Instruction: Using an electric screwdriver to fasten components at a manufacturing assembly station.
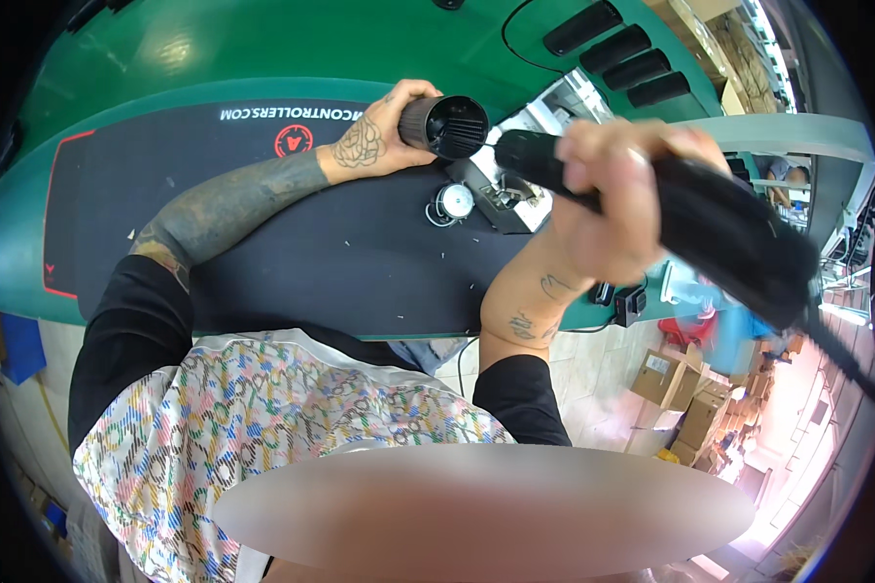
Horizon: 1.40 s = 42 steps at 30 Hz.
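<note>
My left hand (pixel 387 134) is wrapped round a black cylindrical housing (pixel 444 126), whose open, ribbed end faces right. In my right hand (pixel 617 194) is a black electric screwdriver (pixel 739 243), gripped round its body and slightly blurred. Its narrow bit points left at the housing's open end; whether the two touch I cannot tell. Just below the housing, a small round white-faced part (pixel 452 202) rests on the dark mat (pixel 301 253). A metal tray (pixel 510 209) holding small parts sits beside it, partly behind my right hand and the screwdriver.
Several black cylinders (pixel 612 49) lie in a row on the green table (pixel 262 44) at the far right. Tiny screw-like pieces are scattered over the mat. A black cord trails from the screwdriver at right. Cardboard boxes (pixel 666 377) stand on the floor at lower right.
</note>
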Each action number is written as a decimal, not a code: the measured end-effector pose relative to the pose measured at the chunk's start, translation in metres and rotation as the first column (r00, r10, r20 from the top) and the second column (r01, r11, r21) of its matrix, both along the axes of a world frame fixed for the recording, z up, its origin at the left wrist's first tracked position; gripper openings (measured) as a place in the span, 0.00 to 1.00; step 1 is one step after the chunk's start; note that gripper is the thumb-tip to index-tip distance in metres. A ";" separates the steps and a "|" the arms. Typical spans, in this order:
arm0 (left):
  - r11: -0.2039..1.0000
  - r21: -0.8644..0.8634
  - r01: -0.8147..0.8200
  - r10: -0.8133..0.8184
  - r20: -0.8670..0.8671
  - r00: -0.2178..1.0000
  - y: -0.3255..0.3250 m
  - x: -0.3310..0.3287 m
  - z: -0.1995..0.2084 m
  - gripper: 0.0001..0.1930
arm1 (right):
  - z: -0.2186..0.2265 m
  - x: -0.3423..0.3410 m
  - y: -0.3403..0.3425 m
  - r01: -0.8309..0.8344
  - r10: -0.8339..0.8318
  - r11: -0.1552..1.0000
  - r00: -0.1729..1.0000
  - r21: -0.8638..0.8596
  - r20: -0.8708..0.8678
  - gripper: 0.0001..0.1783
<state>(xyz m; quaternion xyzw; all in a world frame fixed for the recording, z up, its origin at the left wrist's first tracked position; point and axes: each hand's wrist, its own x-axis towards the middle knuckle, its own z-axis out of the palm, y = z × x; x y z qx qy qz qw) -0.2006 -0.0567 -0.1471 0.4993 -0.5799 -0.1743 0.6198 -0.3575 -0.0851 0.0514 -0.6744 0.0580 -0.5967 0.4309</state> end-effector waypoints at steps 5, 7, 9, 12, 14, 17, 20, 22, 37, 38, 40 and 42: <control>0.995 0.024 -0.100 0.101 -0.047 0.994 0.003 -0.001 0.002 0.33 | 0.026 -0.069 -0.003 -0.454 0.515 0.857 0.740 -0.244 0.432 0.16; 0.995 0.008 -0.100 0.100 -0.007 0.995 0.003 -0.001 0.007 0.33 | 0.032 -0.085 -0.001 -0.414 0.460 0.888 0.810 -0.201 0.365 0.15; 0.996 -0.010 -0.085 0.086 0.040 0.996 0.002 -0.002 0.009 0.33 | 0.034 -0.091 -0.005 -0.402 0.424 0.904 0.887 -0.142 0.185 0.16; 0.997 -0.050 -0.064 0.073 0.190 0.979 0.002 0.001 0.009 0.33 | 0.026 -0.066 -0.022 -0.014 -0.079 0.860 0.984 -0.510 -0.159 0.21; 0.995 -0.055 -0.080 0.093 0.288 0.953 0.004 0.005 0.010 0.34 | 0.024 -0.059 -0.020 -0.026 -0.039 0.926 0.986 -0.378 -0.165 0.20; 0.992 -0.092 -0.092 0.115 0.285 0.952 0.003 0.005 0.007 0.34 | 0.027 -0.051 -0.018 -0.101 0.106 0.994 0.983 0.040 -0.150 0.16; 0.992 -0.097 -0.083 0.104 0.239 0.965 0.005 0.007 0.006 0.33 | 0.035 -0.069 -0.028 -0.653 0.644 0.724 0.755 0.223 0.122 0.18; 0.992 -0.096 -0.080 0.100 0.222 0.970 0.003 0.006 0.008 0.33 | 0.037 -0.086 -0.026 -0.693 0.650 0.714 0.707 0.093 0.278 0.16; 0.996 -0.078 -0.036 0.041 0.059 0.997 -0.001 -0.001 0.001 0.33 | -0.003 -0.005 0.001 -0.192 0.189 0.963 0.981 -0.192 -0.035 0.20; 0.998 -0.062 -0.033 0.034 0.022 0.999 0.000 0.000 -0.001 0.33 | 0.002 -0.004 -0.001 -0.291 0.286 0.950 0.956 -0.114 -0.058 0.20; 0.998 -0.061 -0.029 0.031 0.029 0.999 0.000 0.004 -0.002 0.33 | 0.007 -0.003 0.000 -0.386 0.382 0.922 0.921 -0.038 -0.077 0.20; 0.998 -0.063 -0.020 0.023 0.037 0.999 -0.001 0.004 -0.002 0.33 | 0.009 0.000 0.003 -0.244 0.245 0.969 0.969 0.038 -0.015 0.19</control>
